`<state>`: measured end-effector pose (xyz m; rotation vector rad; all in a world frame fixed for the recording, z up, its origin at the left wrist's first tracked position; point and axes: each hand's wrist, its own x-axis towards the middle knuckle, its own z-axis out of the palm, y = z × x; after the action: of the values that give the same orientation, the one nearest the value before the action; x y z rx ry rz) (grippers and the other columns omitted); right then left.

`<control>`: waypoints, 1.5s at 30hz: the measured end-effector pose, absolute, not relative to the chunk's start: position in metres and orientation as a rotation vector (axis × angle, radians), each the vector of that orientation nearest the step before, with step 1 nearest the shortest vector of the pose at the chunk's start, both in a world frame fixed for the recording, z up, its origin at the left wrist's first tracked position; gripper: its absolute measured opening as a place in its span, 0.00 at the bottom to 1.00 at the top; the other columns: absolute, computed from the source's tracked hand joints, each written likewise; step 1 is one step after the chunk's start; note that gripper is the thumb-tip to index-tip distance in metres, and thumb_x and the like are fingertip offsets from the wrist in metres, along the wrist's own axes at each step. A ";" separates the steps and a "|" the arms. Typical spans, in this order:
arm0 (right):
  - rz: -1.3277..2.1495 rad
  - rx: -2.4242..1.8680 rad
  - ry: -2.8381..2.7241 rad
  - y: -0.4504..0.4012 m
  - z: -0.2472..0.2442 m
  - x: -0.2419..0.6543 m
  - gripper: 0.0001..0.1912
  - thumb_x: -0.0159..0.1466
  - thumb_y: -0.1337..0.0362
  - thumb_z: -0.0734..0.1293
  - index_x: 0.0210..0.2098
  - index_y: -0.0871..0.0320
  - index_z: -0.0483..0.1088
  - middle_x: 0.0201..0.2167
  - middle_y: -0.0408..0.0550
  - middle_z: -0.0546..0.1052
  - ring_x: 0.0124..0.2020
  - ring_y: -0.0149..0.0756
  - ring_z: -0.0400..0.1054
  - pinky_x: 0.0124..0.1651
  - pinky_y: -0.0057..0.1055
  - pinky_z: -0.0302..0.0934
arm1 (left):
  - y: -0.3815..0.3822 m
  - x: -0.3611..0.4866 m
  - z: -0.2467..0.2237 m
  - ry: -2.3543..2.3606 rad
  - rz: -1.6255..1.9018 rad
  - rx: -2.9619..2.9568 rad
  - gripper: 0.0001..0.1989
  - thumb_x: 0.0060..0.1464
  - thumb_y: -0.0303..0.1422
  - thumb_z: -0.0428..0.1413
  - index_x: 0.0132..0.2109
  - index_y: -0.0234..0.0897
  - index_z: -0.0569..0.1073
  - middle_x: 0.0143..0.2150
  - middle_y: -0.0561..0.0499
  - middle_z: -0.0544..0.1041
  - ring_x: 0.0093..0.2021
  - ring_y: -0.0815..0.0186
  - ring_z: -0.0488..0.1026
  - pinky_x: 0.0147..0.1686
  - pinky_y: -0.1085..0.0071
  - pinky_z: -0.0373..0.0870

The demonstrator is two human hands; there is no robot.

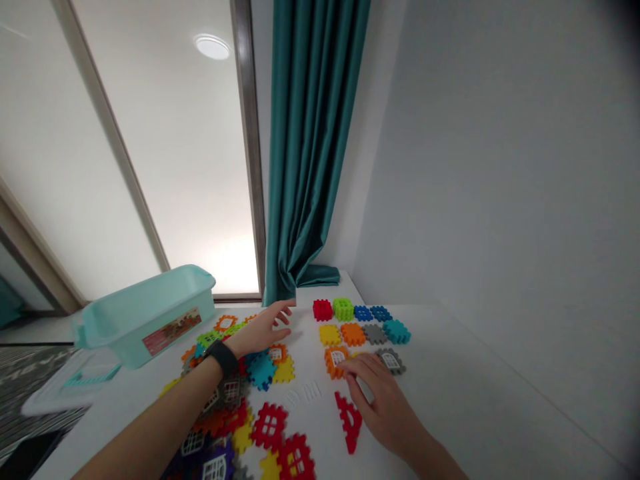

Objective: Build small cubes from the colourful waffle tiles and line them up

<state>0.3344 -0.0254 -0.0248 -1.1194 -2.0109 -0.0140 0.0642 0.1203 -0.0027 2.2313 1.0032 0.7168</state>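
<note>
My left hand (265,327), with a dark band at the wrist, hovers over the mixed pile of notched plastic pieces, its fingers apart and holding nothing. Below it lie a teal piece (261,371) and a yellow piece (285,370). My right hand (380,400) is at the front row of sorted stacks. Its fingertips are beside an orange window piece (335,362) and over a yellow one mostly hidden beneath them; the fingers are slightly bent and spread from the thumb. A gray window piece (391,361) sits just beyond that hand. A red triangular piece (349,421) lies left of it.
A mint bin (150,313) stands at the back left, with a clear lid (75,380) beside it. Sorted stacks, including red (323,310) and lime green (343,309), stand toward the back. Red window pieces (269,427) lie in front. A wall borders the right side.
</note>
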 end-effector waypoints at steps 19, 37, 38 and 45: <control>0.082 -1.135 -2.391 -0.028 -0.013 0.293 0.11 0.67 0.73 0.62 0.44 0.55 0.73 0.41 0.48 0.77 0.47 0.42 0.69 0.57 0.47 0.62 | 0.021 0.029 0.007 1.032 0.752 2.304 0.23 0.59 0.27 0.57 0.61 0.43 0.66 0.53 0.47 0.75 0.51 0.58 0.74 0.55 0.59 0.70; -0.045 -1.185 -2.452 0.009 -0.014 0.210 0.06 0.66 0.68 0.68 0.43 0.54 0.71 0.43 0.48 0.76 0.49 0.46 0.68 0.54 0.44 0.59 | 0.011 -0.040 0.013 1.206 0.688 2.439 0.18 0.60 0.29 0.56 0.57 0.43 0.72 0.56 0.45 0.75 0.56 0.55 0.72 0.57 0.57 0.69; -0.083 -1.224 -2.432 0.012 -0.015 0.205 0.06 0.66 0.66 0.69 0.43 0.55 0.70 0.43 0.49 0.76 0.48 0.47 0.68 0.54 0.44 0.59 | 0.009 -0.043 0.013 1.206 0.679 2.448 0.17 0.59 0.29 0.56 0.56 0.43 0.72 0.56 0.45 0.75 0.56 0.55 0.72 0.57 0.57 0.69; -0.151 -1.294 -2.390 0.016 -0.025 0.187 0.08 0.65 0.63 0.70 0.42 0.56 0.69 0.41 0.51 0.74 0.48 0.48 0.68 0.53 0.44 0.60 | -0.003 -0.055 0.018 1.245 0.650 2.477 0.18 0.60 0.29 0.55 0.56 0.43 0.72 0.56 0.47 0.75 0.56 0.56 0.72 0.58 0.59 0.68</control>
<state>0.1873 0.0162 -0.0253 -1.2937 -2.3896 -0.1515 -0.0546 -0.0035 0.0181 2.4773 1.2446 0.6500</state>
